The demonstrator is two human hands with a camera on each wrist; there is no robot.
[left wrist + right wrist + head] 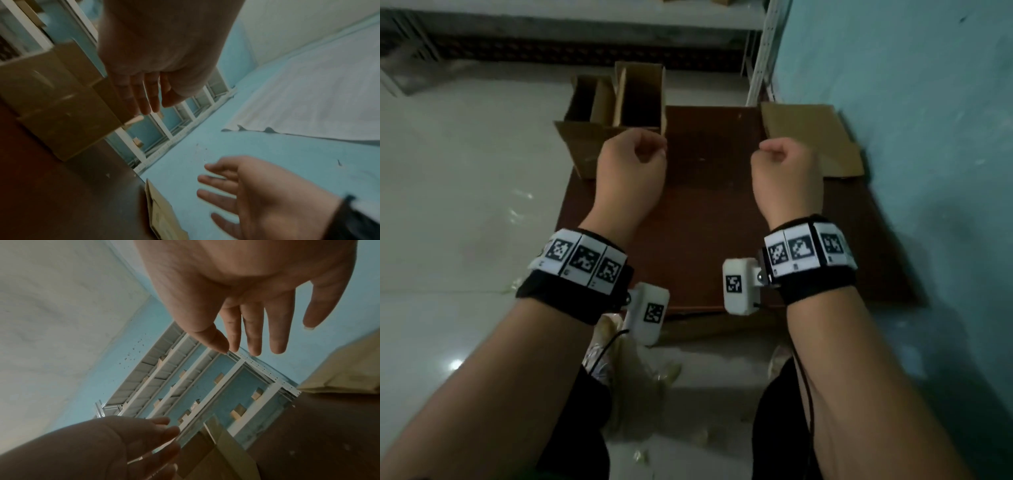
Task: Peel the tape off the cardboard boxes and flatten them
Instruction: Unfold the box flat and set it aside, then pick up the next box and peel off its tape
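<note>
We hold both hands up over the brown worktop (705,212), apart from each other, with a bare strip of the worktop's middle between them. The left hand (633,168) hangs above the worktop's left half and the right hand (787,174) above its right half. In the wrist views the fingers (141,97) of the left hand are straight and close together. Those of the right are straight and slightly spread, so each grip is loose and has hold of nothing.

The open cardboard box (619,109) stands upright at the worktop's far left corner, its flaps up and its front wall just beyond the left hand. We cannot tell whether it is 1 box or 2 set together. It overhangs the worktop's left edge a little. The flattened cardboard (811,137) lies at the worktop's far right corner, just beyond the right hand, and its outer edge reaches the blue wall (928,120).

That wall runs along the worktop's whole right side and closes off room there. Pale tiled floor (465,178) lies to the worktop's left. A white metal rack (760,54) stands beyond the worktop's far right corner against the wall. Crumpled tape scraps (664,373) lie on the floor at the worktop's near edge, between our knees.
</note>
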